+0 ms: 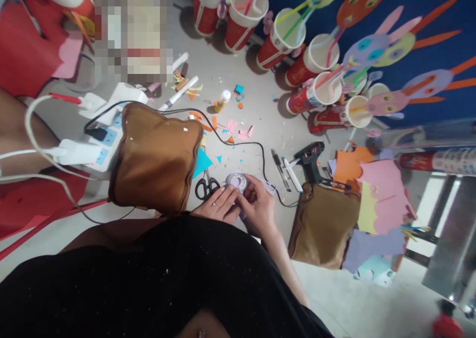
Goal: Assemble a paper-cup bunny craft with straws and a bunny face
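Observation:
Close to my body, at the table's near edge, both my hands meet around a small round pale-purple tape roll point(238, 180) with a ringed centre. My left hand point(217, 205) wears a ring and holds the roll from the left, its fingers nearly straight across the lower rim. On the other side, my right hand point(258, 203) is closed, with bent fingers and thumb at the roll's right edge. Light purple paper point(270, 185) shows just beyond the right fingers. Black-handled scissors point(207, 186) lie beside my left hand. My palms and left thumb are mostly hidden.
Brown cushions point(159, 154) flank my hands. A black cord point(238, 143) crosses the table past paper scraps, a glue stick point(223, 101), pens point(292, 173) and a glue gun point(311, 160). Red cups point(243, 18) with paper figures line the back; a power strip point(107, 149) sits left.

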Motion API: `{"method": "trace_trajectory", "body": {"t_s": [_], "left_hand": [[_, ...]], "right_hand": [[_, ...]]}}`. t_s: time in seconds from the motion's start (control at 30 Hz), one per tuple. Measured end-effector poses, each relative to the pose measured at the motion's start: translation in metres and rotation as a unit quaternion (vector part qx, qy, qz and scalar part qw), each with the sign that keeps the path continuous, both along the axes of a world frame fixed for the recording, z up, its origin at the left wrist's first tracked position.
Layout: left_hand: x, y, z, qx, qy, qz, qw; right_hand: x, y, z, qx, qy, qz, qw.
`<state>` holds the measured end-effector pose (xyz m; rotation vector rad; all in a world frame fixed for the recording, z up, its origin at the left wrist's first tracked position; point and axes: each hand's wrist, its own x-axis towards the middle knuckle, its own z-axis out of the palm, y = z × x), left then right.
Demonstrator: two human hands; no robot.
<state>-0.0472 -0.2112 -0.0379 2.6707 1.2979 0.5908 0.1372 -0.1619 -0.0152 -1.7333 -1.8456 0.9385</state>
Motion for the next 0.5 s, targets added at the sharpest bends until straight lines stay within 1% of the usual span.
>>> {"method": "trace_trajectory", "body": {"t_s": [0.13, 0.23, 0.33, 0.5], "left_hand": [[-0.004, 0.003, -0.015, 0.007, -0.007, -0.068, 0.998], [-0.008, 0.007, -0.023, 0.015, 0.002, -0.09, 0.996], [-0.011, 0.01, -0.019, 0.008, 0.016, -0.091, 0.996], [-0.015, 0.012, -0.006, -0.043, 0.037, -0.1, 0.993]], "right_hand": [[-0.001, 0.003, -0.002, -0.005, 0.013, -0.002, 1.0], [-0.002, 0.006, -0.003, -0.008, 0.018, -0.003, 1.0], [-0.002, 0.008, -0.003, -0.004, 0.014, -0.003, 1.0], [-0.002, 0.01, -0.006, -0.007, 0.005, 0.0, 1.0]]}}
